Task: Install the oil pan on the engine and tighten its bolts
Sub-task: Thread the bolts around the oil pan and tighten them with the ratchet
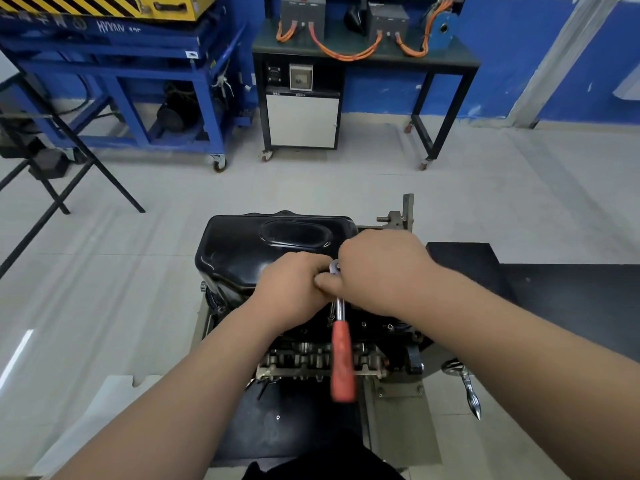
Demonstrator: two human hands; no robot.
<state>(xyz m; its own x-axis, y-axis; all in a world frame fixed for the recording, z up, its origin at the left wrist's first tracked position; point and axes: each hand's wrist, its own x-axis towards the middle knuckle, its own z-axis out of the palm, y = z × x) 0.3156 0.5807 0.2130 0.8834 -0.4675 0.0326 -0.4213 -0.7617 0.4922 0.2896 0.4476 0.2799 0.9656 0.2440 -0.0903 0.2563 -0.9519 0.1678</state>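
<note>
Red-handled ratchet [342, 358] hanging its handle down over the engine [311, 363], left hand [291, 282] and right hand [381, 268] curling their fingers round its head, black oil pan [249, 247] sitting on top of the engine, blue cart [156, 81] and black bench [450, 60] standing beyond.

Bare forearms [207, 372], left hand [291, 284], right hand [382, 268], black garment [323, 464] at lower frame edge

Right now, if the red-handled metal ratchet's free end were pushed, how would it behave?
The red-handled metal ratchet looks stiff: straight shank, no sag. It would probably pivot about its head, which the left hand and right hand hold.
</note>
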